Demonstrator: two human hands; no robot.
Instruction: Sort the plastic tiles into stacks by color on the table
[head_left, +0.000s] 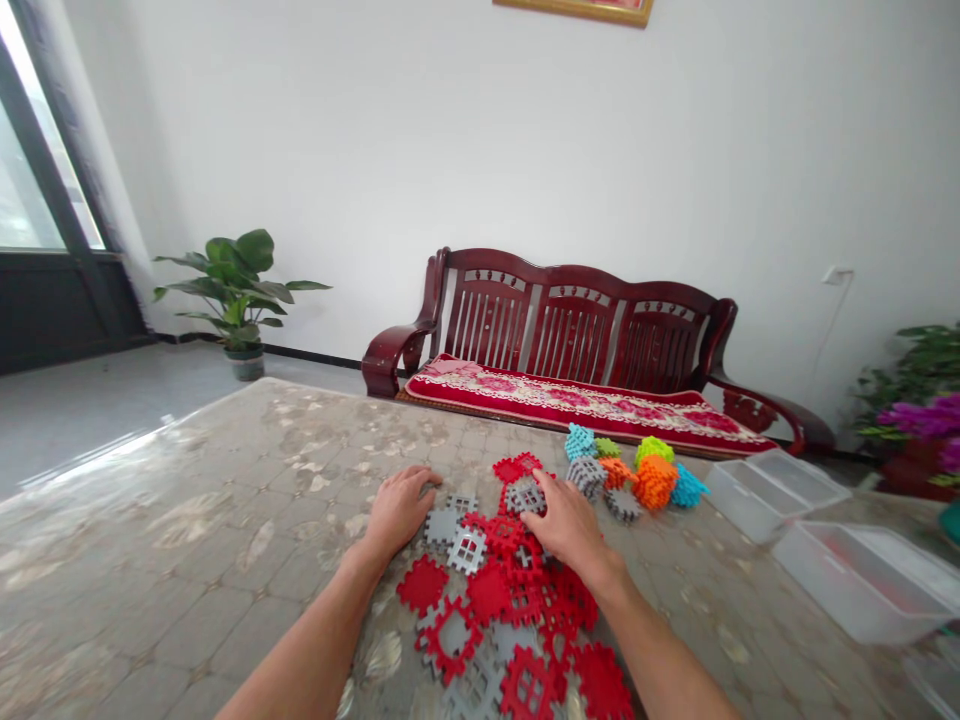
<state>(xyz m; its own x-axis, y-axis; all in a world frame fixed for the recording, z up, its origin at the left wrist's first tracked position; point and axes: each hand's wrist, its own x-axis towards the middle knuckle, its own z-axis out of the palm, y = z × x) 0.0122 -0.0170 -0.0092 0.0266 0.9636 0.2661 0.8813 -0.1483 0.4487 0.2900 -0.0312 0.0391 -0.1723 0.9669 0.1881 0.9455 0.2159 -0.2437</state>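
A loose pile of red and grey interlocking plastic tiles with notched edges lies on the table before me. My left hand (401,510) rests palm down at the pile's left edge, beside a flat grey tile (442,526), with its fingers lying on the tabletop. Close by is a light grey window tile (467,550). My right hand (568,522) is over the pile's right side, thumb and forefinger spread around a grey lattice tile (525,496); whether they touch it I cannot tell. More red tiles, such as a solid one (422,584), spread toward me between my forearms.
Beyond my right hand stand built pieces in orange (655,482), blue (580,441), green and grey. Clear plastic bins (862,590) sit at the right. The patterned tablecloth (225,540) covers the table. A wooden bench (574,330) and a potted plant (240,285) are behind it.
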